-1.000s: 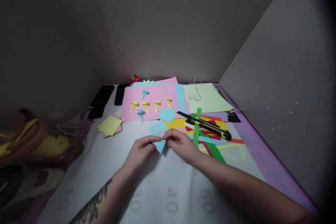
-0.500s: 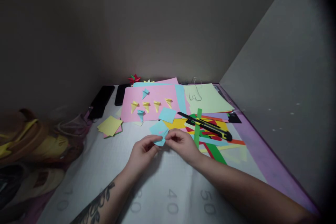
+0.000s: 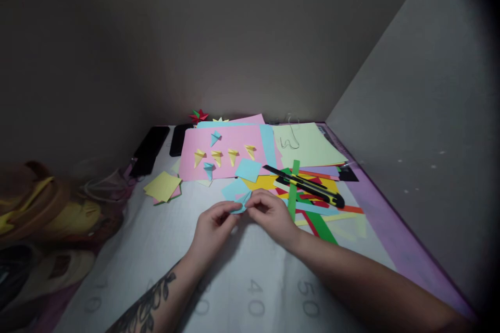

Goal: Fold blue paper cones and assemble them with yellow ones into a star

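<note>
Between my two hands is a small folded piece of light blue paper (image 3: 242,203), pinched from both sides above the mat. My left hand (image 3: 215,225) grips its left part between thumb and fingers. Thumb and forefinger of my right hand (image 3: 270,214) hold the right part; the fingertips hide some of the folds. Just behind lie flat light blue paper squares (image 3: 249,170). Farther back, folded yellow paper pieces (image 3: 216,157) and folded blue paper pieces (image 3: 208,170) rest on a pink sheet (image 3: 230,138).
A black and yellow utility knife (image 3: 308,185) lies over coloured paper strips (image 3: 320,225) at right. Yellow and pink squares (image 3: 163,186) are at left, near black phones (image 3: 150,151). Pale green sheets (image 3: 310,143) and a red paper star (image 3: 199,116) lie at the back, by the wall.
The blue paper between my fingers looks narrower, with its lower flap folded up. Both hands stay in nearly the same place.
</note>
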`<action>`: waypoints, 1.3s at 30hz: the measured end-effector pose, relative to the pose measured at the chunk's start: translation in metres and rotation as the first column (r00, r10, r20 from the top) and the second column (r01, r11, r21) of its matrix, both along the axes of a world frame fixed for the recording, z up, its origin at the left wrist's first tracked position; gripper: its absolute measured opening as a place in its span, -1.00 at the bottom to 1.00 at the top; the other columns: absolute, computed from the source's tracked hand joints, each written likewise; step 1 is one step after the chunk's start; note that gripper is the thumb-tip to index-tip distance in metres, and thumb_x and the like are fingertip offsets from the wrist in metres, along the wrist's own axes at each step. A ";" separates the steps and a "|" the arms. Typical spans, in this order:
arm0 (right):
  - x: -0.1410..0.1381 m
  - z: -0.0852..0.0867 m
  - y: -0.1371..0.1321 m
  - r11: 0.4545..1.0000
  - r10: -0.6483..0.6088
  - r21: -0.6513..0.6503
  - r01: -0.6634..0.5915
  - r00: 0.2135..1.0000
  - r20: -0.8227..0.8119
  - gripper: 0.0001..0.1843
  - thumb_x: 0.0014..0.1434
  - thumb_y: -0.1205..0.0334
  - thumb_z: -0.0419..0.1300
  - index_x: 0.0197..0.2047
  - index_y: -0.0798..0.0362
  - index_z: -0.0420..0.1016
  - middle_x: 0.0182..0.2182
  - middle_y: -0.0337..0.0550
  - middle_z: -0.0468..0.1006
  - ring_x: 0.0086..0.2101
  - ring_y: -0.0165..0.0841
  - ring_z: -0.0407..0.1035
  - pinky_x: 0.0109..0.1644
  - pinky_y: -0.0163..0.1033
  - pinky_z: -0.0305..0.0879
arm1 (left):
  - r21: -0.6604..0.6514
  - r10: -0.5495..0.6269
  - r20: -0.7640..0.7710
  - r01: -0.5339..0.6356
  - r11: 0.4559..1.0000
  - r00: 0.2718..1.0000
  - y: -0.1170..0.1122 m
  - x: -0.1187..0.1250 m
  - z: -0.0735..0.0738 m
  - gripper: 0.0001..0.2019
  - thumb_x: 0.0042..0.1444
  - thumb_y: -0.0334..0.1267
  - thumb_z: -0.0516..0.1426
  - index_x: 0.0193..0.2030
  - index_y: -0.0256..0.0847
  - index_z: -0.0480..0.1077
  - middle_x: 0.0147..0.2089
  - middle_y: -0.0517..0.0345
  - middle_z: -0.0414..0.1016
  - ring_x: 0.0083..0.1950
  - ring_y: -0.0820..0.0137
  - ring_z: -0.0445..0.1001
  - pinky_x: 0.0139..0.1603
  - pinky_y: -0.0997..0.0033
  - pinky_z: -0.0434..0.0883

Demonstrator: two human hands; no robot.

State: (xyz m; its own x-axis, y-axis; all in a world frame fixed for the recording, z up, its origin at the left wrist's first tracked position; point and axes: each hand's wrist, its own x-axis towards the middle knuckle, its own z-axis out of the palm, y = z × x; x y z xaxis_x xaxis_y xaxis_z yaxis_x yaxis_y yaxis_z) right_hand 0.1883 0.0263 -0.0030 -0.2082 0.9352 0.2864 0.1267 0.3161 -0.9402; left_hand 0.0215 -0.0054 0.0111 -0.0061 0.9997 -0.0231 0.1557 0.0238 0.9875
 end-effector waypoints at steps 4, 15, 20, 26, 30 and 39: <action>0.000 -0.003 0.001 0.999 -0.006 -0.051 0.004 0.999 -0.043 -0.91 0.01 0.39 0.22 -0.45 0.00 0.48 -0.44 -0.20 0.44 -0.36 -0.35 0.34 -0.29 -0.24 0.26 | 0.076 0.046 -0.117 -0.038 0.996 0.992 0.000 -0.001 -0.002 -0.89 0.01 -0.29 0.20 -0.32 -0.19 0.54 -0.25 0.07 0.58 -0.23 0.33 0.52 -0.18 0.39 0.42; -0.014 0.000 -0.004 0.951 -0.096 -0.308 0.003 0.953 -0.286 -0.78 -0.05 0.22 0.28 -0.51 0.03 0.28 -0.56 -0.32 0.32 -0.48 -0.42 0.23 -0.39 -0.30 0.18 | -0.035 0.137 0.032 -0.136 0.990 0.990 0.001 0.008 -0.004 -0.81 -0.05 -0.22 0.26 -0.47 -0.23 0.34 -0.48 0.17 0.51 -0.43 0.43 0.46 -0.39 0.49 0.34; -0.015 0.000 -0.004 0.944 -0.145 -0.329 0.030 0.933 -0.330 -0.74 -0.05 0.24 0.26 -0.42 -0.01 0.18 -0.54 -0.37 0.25 -0.49 -0.45 0.20 -0.39 -0.33 0.19 | -0.153 0.087 0.246 -0.050 0.987 0.965 0.001 0.011 -0.003 -0.71 -0.03 -0.17 0.23 -0.28 -0.15 0.18 -0.55 0.30 0.46 -0.44 0.41 0.49 -0.38 0.48 0.34; -0.011 -0.004 -0.006 0.950 0.094 -0.279 -0.139 0.981 -0.169 -0.77 -0.02 0.34 0.20 -0.41 -0.01 0.15 -0.51 -0.37 0.28 -0.49 -0.46 0.19 -0.42 -0.35 0.14 | -0.072 0.011 0.164 0.001 0.997 0.986 0.003 0.009 -0.001 -0.61 -0.06 -0.23 0.25 -0.10 -0.17 0.24 -0.33 0.19 0.46 -0.34 0.46 0.43 -0.31 0.48 0.33; -0.010 -0.002 -0.006 0.947 0.090 -0.290 -0.141 0.979 -0.180 -0.78 0.01 0.34 0.18 -0.39 -0.01 0.14 -0.50 -0.36 0.30 -0.48 -0.46 0.22 -0.42 -0.34 0.14 | -0.089 -0.023 0.141 0.036 0.995 0.990 0.004 0.006 -0.003 -0.72 0.00 -0.24 0.21 -0.15 -0.21 0.28 -0.50 0.30 0.36 -0.47 0.51 0.33 -0.41 0.52 0.26; -0.013 0.000 -0.004 0.945 0.026 -0.313 -0.096 0.975 -0.219 -0.79 -0.03 0.36 0.16 -0.42 -0.01 0.14 -0.52 -0.37 0.28 -0.49 -0.46 0.22 -0.42 -0.35 0.13 | -0.165 -0.034 0.080 0.047 0.985 0.996 0.004 0.008 -0.006 -0.77 -0.12 -0.25 0.24 -0.29 -0.23 0.35 -0.48 0.28 0.39 -0.51 0.52 0.31 -0.49 0.55 0.20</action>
